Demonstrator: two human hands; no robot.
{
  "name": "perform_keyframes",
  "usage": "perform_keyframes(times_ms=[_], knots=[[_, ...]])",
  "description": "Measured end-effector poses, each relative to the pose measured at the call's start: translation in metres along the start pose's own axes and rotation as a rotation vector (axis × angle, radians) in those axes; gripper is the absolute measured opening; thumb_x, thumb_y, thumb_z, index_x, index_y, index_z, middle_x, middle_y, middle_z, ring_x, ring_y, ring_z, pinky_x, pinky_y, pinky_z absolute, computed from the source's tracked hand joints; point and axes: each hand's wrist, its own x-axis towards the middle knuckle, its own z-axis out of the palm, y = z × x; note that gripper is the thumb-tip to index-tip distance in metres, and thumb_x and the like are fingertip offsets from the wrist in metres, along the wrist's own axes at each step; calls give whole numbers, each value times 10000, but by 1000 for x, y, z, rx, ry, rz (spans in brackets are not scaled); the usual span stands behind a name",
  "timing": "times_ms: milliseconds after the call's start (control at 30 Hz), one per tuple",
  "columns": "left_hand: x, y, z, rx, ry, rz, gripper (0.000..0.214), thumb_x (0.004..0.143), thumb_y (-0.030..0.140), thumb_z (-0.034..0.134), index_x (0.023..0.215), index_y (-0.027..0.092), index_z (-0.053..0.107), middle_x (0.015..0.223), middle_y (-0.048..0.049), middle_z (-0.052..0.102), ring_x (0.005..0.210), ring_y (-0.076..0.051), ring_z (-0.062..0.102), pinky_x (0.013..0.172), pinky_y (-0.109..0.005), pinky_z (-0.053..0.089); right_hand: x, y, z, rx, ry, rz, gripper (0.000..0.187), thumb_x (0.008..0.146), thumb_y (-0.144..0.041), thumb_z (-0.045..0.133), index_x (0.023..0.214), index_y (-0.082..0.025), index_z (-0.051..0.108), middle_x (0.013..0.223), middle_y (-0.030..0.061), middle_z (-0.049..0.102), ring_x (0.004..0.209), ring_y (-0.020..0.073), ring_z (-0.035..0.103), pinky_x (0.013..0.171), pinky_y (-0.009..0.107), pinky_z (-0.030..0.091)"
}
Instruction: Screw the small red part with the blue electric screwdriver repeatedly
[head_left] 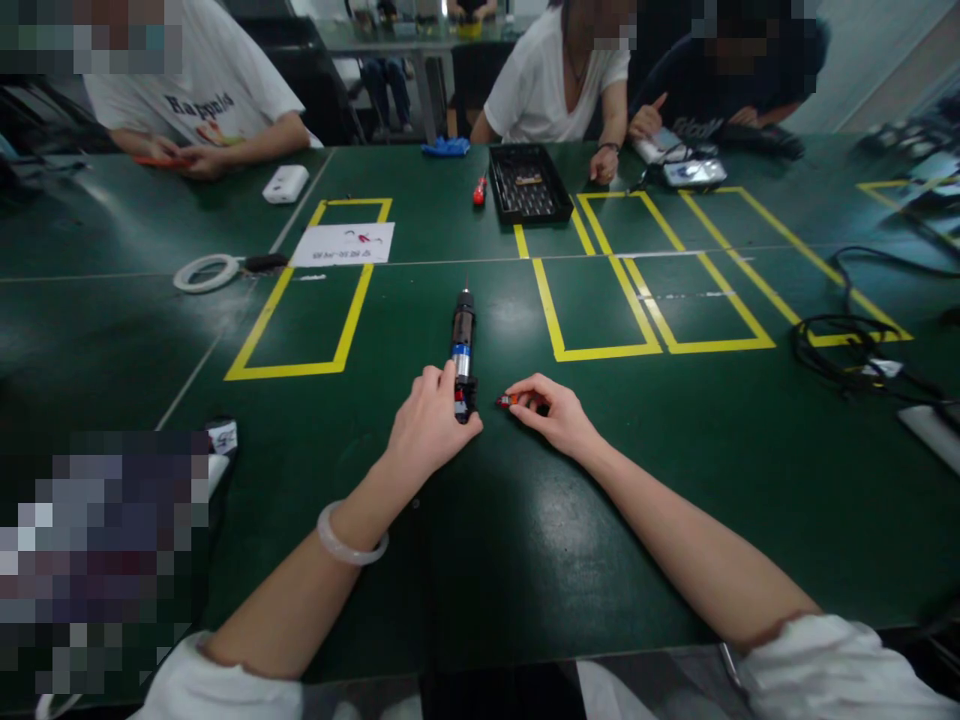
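Note:
My left hand (429,420) is closed round the lower end of a dark cylindrical electric screwdriver (463,325), which has a blue and silver band. The tool lies on the green table with its thin bit pointing away from me. Just to its right, my right hand (553,412) pinches a small red and orange piece (507,400) between thumb and fingertips, close above the table. Its exact kind is too small to make out. A gap separates the piece from the screwdriver.
A black tray (529,216) of small metal parts and a red-handled screwdriver (480,191) lie ahead. Yellow tape outlines (607,353) mark the table. A printed sheet (345,244) and white tape roll (207,273) are left, black cables (832,350) right. Several people sit opposite.

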Motion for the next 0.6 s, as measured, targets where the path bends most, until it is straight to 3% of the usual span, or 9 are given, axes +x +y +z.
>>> perform_keyframes(times_ms=[233,367,600], knots=[[0,31,12,-8,47,75,702,805,387,574,1426,142,356,1146,-120,513,1048,-261,532,796,-337,502,0,2,0,-120,67,-44,144,829,-170,648,971,-186,658,849,29,645,757,151,610,706,292,487],[-1,33,14,14,69,67,684,826,400,546,1431,138,366,1129,-119,528,1022,-261,543,781,-343,493,-1,1,0,-213,34,-106,145,827,-160,661,966,-196,673,922,48,637,842,173,604,741,301,493],[-2,29,17,11,89,90,709,822,416,554,1445,134,365,1180,-121,537,1055,-264,543,809,-340,480,-3,-1,3,-197,52,-78,239,801,-140,656,1034,-187,633,907,34,663,791,155,622,726,286,501]])
